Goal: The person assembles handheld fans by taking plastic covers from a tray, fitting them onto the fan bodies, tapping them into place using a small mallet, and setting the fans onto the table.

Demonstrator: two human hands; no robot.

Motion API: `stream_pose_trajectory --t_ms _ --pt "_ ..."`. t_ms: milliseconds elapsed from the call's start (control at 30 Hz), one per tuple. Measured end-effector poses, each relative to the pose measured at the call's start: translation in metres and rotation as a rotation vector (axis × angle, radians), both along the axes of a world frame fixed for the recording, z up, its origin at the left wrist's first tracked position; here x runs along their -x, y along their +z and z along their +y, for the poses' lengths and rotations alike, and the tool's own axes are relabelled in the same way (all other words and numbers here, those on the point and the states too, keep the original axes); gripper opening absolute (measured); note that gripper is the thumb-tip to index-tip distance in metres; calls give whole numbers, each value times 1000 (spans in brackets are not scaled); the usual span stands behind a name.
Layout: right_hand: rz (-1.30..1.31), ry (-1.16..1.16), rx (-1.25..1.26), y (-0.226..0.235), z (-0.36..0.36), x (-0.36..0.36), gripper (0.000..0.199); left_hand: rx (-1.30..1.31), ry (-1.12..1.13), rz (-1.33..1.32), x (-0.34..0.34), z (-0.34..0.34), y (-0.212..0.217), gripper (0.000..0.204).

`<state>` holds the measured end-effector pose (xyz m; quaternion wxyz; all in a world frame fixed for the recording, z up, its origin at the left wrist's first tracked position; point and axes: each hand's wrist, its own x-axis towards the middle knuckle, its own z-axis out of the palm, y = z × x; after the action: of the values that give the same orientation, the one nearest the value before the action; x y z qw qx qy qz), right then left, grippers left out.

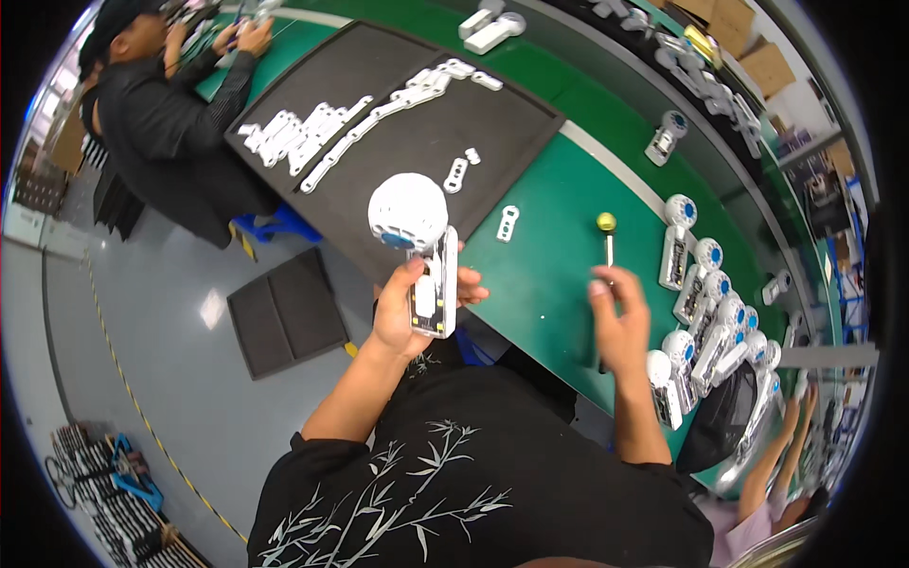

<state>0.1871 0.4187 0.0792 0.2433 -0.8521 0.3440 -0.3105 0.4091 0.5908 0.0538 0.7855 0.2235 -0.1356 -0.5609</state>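
My left hand (398,308) is closed round the handle of a white handheld device (437,284). The device stands upright, with a round slotted head (407,210) on top and a blue patch low on that head. Its handle is uncovered on one face, showing dark and yellow parts and a pale block inside. Over the green table my right hand (622,322) has its thumb and fingers brought together on a slim metal rod tool (609,248) with a yellow ball end. The tool's lower part is mostly hidden by the hand. Between the hands lies a white cover piece (508,224).
A black divided tray (530,114) holds rows of white covers (407,95). Several similar devices (705,284) crowd the table's right side, by a black bag (715,426). A co-worker in black (170,123) works at far left; another person's arms (772,454) show lower right.
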Motion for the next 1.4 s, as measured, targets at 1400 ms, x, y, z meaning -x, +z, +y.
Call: stream_pose_trajectory --t_ms 1400 --pt "18 407 -98 10 8 -74 20 -225 -72 -158 23 13 36 52"
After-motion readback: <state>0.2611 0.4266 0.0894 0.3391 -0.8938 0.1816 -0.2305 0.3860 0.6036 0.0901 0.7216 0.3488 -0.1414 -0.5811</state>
